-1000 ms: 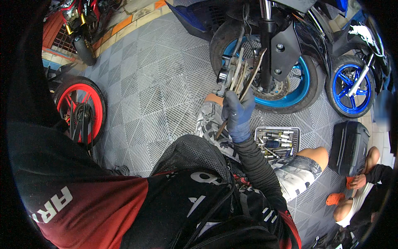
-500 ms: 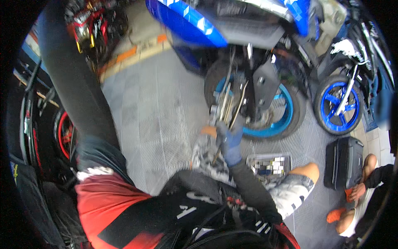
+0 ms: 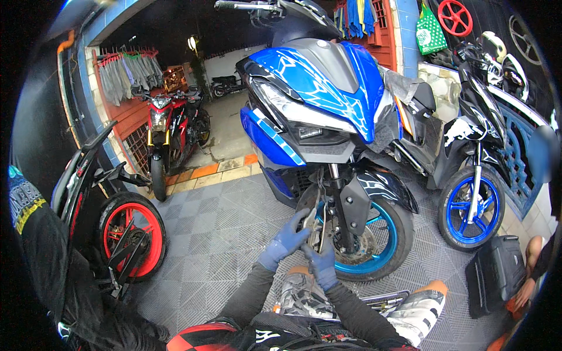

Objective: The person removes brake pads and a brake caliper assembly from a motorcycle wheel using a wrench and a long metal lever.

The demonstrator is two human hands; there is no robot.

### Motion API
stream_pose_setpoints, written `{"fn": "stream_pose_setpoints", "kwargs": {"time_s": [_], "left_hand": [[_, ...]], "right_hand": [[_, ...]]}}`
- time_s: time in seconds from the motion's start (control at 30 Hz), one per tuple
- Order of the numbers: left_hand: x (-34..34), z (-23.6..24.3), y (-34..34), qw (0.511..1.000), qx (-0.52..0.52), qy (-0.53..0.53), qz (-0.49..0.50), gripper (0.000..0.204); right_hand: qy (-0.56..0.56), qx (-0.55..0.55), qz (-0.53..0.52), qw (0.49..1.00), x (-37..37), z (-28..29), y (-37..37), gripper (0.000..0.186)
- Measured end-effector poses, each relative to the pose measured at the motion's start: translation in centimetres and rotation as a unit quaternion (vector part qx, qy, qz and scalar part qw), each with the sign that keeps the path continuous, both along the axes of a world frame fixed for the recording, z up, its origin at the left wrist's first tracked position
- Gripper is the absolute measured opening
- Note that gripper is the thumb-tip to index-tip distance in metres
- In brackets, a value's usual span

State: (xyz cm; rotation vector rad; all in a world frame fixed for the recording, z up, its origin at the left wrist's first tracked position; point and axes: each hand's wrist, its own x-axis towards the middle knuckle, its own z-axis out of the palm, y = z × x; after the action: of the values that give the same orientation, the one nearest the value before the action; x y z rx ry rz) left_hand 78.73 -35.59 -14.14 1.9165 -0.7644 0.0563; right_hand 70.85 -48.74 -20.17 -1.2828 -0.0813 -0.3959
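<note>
Both my hands wear blue gloves and meet left of the scooter's front wheel [image 3: 398, 254], which has a turquoise rim. My left hand [image 3: 287, 238] is closed around a greyish metal part [image 3: 312, 219] that looks like a brake caliper, beside the fork leg [image 3: 338, 205]. Just below and to the right, my right hand [image 3: 322, 266] has its fingers curled at the lower end of that part. What lies inside its grip is hidden. The brake disc [image 3: 358, 248] shows within the wheel. Above stands the blue scooter's front fairing [image 3: 316, 88].
A tool tray [image 3: 383, 300] lies by my right knee. Right of it are a black case [image 3: 497, 275] and another person's hand [image 3: 524, 292]. A blue-wheeled scooter [image 3: 473, 207] stands right; a red-wheeled motorcycle [image 3: 132, 237] and a person in dark clothes [image 3: 50, 257] are left.
My left arm, raised at the upper left before, has come down, and its hand now grips the metal part beside my right hand. The view has tilted up, showing more of the scooter.
</note>
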Motion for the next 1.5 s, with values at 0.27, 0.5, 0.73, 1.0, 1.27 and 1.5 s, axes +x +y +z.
{"fn": "stream_pose_setpoints", "kwargs": {"time_s": [0.27, 0.5, 0.73, 1.0, 1.27, 1.5], "left_hand": [[0.6, -4.3, -1.8, 0.988, -0.156, 0.011, -0.005, 0.063], [-1.6, -3.8, -2.6, 0.845, -0.369, 0.363, -0.135, 0.057], [0.3, -3.1, -1.6, 0.864, -0.307, 0.334, -0.219, 0.057], [2.3, -3.7, -2.3, 0.876, -0.270, 0.368, -0.159, 0.055], [0.8, -5.2, -3.3, 0.928, -0.251, 0.251, -0.113, 0.056], [1.2, -5.4, -3.5, 0.960, -0.175, 0.185, -0.119, 0.058]], "right_hand": [[-0.054, -0.046, -0.036, 0.997, 0.1, 0.1, -1.5, 0.055], [-0.033, -0.102, 0.001, 0.994, -1.4, 0.9, -3.5, 0.048], [-0.019, -0.191, -0.003, 0.981, -0.7, 0.3, -5.1, 0.066], [-0.014, -0.241, -0.014, 0.970, -2.8, 0.8, -6.7, 0.055], [0.319, -0.074, 0.221, 0.919, -13.1, 5.8, -10.6, 0.036], [0.296, -0.131, 0.248, 0.913, -10.6, 5.2, -13.0, 0.034]]}}
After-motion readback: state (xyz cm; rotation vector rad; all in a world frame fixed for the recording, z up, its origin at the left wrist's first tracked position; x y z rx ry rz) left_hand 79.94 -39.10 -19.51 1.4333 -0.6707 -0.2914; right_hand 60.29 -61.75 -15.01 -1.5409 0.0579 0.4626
